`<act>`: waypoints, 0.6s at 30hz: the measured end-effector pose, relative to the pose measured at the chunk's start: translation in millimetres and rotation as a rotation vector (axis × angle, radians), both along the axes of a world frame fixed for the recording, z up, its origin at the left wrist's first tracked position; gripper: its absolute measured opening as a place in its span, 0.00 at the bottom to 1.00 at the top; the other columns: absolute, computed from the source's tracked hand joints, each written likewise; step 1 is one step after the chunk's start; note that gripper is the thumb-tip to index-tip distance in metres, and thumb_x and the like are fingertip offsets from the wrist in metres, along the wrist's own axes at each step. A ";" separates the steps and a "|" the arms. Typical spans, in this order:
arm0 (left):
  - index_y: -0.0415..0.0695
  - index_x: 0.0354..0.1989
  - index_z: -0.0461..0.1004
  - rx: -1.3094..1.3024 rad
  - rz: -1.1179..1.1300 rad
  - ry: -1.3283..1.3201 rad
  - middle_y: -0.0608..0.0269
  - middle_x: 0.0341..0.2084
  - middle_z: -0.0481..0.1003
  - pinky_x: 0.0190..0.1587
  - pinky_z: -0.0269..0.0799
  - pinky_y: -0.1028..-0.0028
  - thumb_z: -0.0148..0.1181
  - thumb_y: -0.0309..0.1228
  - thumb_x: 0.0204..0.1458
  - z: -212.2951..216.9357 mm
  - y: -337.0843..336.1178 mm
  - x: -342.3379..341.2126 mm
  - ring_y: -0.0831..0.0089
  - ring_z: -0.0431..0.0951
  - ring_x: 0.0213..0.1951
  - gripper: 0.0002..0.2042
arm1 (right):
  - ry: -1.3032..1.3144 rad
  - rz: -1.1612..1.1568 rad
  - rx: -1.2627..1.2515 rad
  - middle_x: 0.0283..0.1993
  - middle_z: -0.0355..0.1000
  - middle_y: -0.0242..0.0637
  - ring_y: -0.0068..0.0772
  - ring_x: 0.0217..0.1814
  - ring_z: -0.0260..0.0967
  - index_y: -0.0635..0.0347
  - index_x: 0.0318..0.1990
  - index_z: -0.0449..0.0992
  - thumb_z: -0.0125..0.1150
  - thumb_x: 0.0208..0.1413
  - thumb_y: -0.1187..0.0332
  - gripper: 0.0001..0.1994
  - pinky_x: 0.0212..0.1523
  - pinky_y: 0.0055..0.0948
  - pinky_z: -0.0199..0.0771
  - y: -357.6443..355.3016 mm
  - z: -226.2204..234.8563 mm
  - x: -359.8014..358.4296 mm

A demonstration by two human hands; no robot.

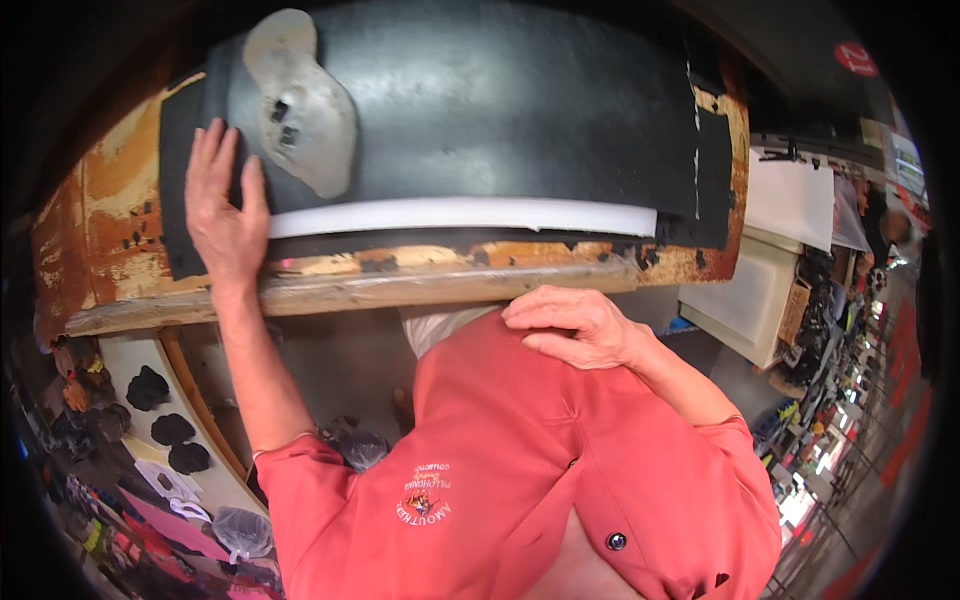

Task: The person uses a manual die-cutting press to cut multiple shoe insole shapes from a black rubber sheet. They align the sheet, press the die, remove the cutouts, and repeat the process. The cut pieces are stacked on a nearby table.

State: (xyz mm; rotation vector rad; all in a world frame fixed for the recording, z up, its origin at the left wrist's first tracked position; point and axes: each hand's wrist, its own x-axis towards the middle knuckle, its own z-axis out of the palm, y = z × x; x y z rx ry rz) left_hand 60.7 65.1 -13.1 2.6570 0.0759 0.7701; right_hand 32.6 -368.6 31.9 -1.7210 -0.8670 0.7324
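Observation:
My left hand lies flat near the left edge of a dark rubber-like sheet, its fingers stretched upward and the thumb apart. Just right of those fingers, a grey sole-shaped template with two small dark holes rests on the sheet. A long white strip runs along the sheet's near edge, its left end close to the heel of my left hand. My right hand rests against the front of my red shirt, fingers extended and holding nothing.
The worn wooden table has a rounded front edge between the sheet and my body. At the lower left stands a pale board with several black pieces on it. To the right is a white cabinet with a white sheet above.

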 end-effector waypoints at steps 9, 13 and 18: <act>0.42 0.63 0.79 0.033 0.043 0.024 0.52 0.68 0.73 0.73 0.64 0.60 0.64 0.28 0.65 -8.6 1.5 -3.1 0.54 0.68 0.74 0.18 | 0.450 0.045 -0.306 0.65 0.77 0.47 0.48 0.68 0.73 0.61 0.62 0.80 0.58 0.71 0.59 0.19 0.67 0.41 0.72 -54.4 -2.2 -11.2; 0.43 0.64 0.79 0.032 0.057 0.062 0.51 0.69 0.73 0.73 0.64 0.60 0.63 0.30 0.65 -6.5 0.9 -2.7 0.53 0.67 0.74 0.19 | 0.481 0.022 -0.247 0.59 0.81 0.44 0.37 0.63 0.77 0.62 0.57 0.83 0.60 0.71 0.67 0.14 0.63 0.34 0.76 -37.5 -6.9 -10.2; 0.44 0.63 0.80 0.010 0.027 0.012 0.52 0.67 0.75 0.72 0.66 0.59 0.64 0.29 0.65 -9.4 3.6 -1.6 0.53 0.70 0.72 0.18 | 0.275 -0.511 -0.439 0.43 0.85 0.34 0.24 0.45 0.79 0.66 0.48 0.85 0.63 0.70 0.65 0.13 0.53 0.26 0.78 -23.7 -10.6 -41.9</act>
